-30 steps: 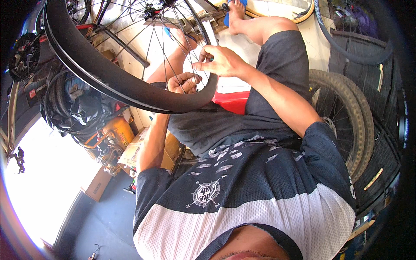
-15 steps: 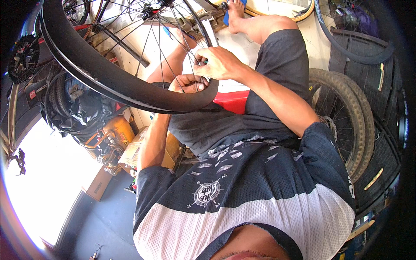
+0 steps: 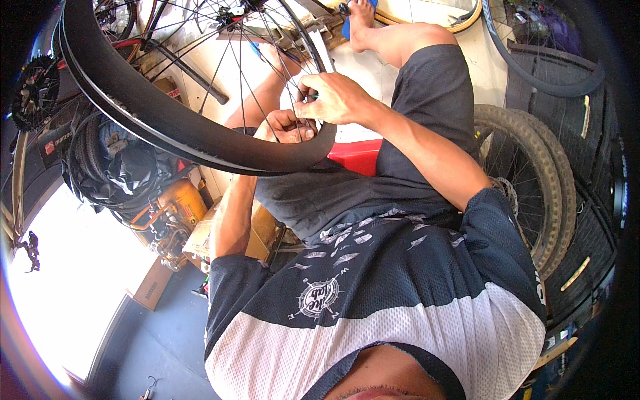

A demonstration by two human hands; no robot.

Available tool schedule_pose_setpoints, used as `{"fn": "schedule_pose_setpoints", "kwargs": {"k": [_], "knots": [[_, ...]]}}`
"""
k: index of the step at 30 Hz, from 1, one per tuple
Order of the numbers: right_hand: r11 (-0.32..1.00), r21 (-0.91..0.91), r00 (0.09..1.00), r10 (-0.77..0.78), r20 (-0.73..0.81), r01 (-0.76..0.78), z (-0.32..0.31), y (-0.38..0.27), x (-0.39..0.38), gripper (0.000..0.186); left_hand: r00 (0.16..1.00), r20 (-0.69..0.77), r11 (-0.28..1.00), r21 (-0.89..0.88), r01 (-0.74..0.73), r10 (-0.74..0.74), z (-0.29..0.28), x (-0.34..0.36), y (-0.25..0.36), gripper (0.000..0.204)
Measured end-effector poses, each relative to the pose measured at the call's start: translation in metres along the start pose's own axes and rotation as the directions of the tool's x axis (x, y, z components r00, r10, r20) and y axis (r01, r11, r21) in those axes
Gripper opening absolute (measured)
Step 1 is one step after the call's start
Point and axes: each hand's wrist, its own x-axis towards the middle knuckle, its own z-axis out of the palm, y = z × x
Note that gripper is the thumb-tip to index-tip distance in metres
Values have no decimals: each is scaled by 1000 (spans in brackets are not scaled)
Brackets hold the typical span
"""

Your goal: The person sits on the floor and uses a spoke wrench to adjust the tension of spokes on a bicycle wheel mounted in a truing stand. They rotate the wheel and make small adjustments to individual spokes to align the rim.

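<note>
A deep black bicycle rim [image 3: 180, 123] with thin dark spokes [image 3: 243, 73] stands in front of me, its lower edge over my lap. From the left, behind the rim, my left hand [image 3: 288, 125] reaches up, its fingers closed in a pinch around a spoke near the rim. Just above it, my right hand [image 3: 337, 98] is closed at thumb and forefinger beside the same spokes. A bit of teal shows between those fingers; its kind is too covered to tell. The two hands almost touch. Far up, the hub [image 3: 229, 20] shows in part.
A red seat [image 3: 357, 157] shows between my thighs. Knobby-tyred wheels [image 3: 563, 193] stand close on my right. To my left are a yellow compressor-like machine [image 3: 179, 203], a cardboard box [image 3: 150, 285] and a black bag-covered heap [image 3: 123, 157]. A tan-walled tyre [image 3: 460, 25] lies beyond my foot.
The spokes have shifted slightly to the left, as if the wheel turned a little. My left fingers have changed position slightly; my right hand stays nearly in place.
</note>
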Motion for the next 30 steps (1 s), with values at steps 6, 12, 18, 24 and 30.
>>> {"fn": "schedule_pose_setpoints", "kwargs": {"k": [6,12,18,24,30], "knots": [[1000,-2,1000,-6,-4,6,0,-2,0,39,999,-32,1000,-14,26,-27,-2,1,-12,29],[999,48,1000,-10,0,10,1,-1,1,45,998,-54,941,-334,-59,43,3,-3,-27,27],[995,102,1000,-19,22,16,0,-3,1,43,998,10,973,-225,-59,63,-4,-3,-40,21],[995,96,1000,-10,28,7,0,-5,2,38,991,-10,956,-259,-135,137,-6,0,-53,19],[998,66,1000,-16,24,14,-1,-4,3,46,993,-48,952,-281,-118,109,-1,-1,-48,15]]}}
